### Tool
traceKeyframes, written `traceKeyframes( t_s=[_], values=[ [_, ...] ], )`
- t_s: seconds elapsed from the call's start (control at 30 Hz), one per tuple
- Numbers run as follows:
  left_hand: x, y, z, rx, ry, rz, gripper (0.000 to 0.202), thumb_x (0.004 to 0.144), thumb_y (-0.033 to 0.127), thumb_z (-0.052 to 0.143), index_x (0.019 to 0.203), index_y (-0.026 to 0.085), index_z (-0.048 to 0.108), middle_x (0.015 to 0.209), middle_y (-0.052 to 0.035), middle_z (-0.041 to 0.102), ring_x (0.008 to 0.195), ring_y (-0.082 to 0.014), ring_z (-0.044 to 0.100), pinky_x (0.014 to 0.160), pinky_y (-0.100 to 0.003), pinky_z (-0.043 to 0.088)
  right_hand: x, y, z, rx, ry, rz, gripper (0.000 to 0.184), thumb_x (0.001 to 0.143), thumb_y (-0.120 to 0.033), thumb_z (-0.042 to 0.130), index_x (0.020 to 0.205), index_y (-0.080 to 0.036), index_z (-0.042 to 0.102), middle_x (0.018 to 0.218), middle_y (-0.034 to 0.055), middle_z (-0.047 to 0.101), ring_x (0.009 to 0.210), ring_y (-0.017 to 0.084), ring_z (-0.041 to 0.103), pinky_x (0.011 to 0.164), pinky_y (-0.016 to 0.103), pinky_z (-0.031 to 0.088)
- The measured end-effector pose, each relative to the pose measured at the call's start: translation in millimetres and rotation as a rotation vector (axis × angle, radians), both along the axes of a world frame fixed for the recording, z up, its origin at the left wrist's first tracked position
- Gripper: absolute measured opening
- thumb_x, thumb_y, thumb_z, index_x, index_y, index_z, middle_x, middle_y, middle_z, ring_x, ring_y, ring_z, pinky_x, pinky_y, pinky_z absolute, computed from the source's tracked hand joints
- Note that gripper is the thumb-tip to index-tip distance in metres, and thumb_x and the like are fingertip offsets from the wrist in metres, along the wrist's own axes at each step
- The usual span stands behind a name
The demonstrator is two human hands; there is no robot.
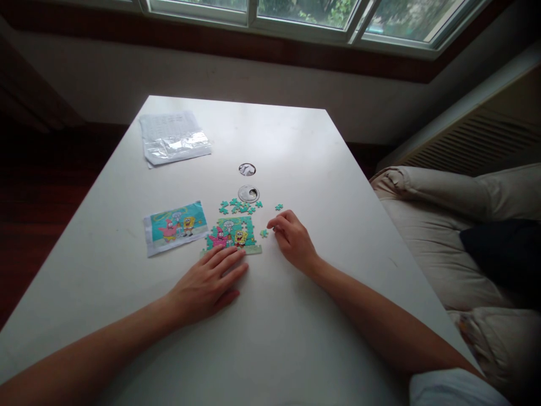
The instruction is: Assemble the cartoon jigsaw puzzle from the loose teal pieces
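A partly assembled jigsaw puzzle with cartoon figures lies on the white table. My left hand rests flat, fingers stretched out, its fingertips on the puzzle's lower edge. To the right of the puzzle, my right hand is closed, thumb and index finger bent together; whatever is between them is too small to make out. One loose puzzle piece lies just left of those fingertips, and another single piece sits above the hand. Several loose green pieces are scattered along the puzzle's top edge.
Left of the puzzle lies a picture packet with the same cartoon scene. Papers in a clear plastic sleeve are at the table's far left. Two round holes, one with a metal cover, interrupt the tabletop. A beige sofa stands at right.
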State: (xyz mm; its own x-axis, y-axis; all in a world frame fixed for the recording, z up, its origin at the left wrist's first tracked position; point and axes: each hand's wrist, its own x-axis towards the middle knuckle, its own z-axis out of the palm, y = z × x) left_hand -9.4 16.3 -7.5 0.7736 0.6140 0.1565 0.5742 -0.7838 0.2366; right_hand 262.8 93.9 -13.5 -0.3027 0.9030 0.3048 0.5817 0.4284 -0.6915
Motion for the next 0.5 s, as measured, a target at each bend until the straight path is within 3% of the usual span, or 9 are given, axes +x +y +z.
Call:
traceKeyframes(
  t_s=[0.3, 0.5],
  values=[
    [-0.8, -0.2, 0.5, -0.003, 0.015, -0.001, 0.047, 0.099, 0.035, 0.053, 0.143, 0.019, 0.052, 0.157, -0.0139, 0.043, 0.144, -0.032, 0.04, 0.12, -0.055, 0.035, 0.8, 2.7, -5.8, -0.214, 0.251, -0.033, 0.014, 0.092, -0.022, 0.054, 0.097, -0.021, 0.067, 0.091, 0.004, 0.067, 0.079, 0.016, 0.061, 0.075, 0.029, 0.05],
    [-0.1, -0.2, 1.4, 0.001, 0.013, -0.002, 0.046, 0.099, 0.034, 0.052, 0.143, 0.019, 0.052, 0.157, -0.0139, 0.043, 0.144, -0.032, 0.04, 0.119, -0.055, 0.035, 1.5, 3.7, -7.0, -0.298, 0.282, -0.054, 0.018, 0.091, -0.034, 0.061, 0.099, -0.02, 0.069, 0.086, 0.0024, 0.069, 0.074, 0.015, 0.06, 0.072, 0.028, 0.049]
  ],
)
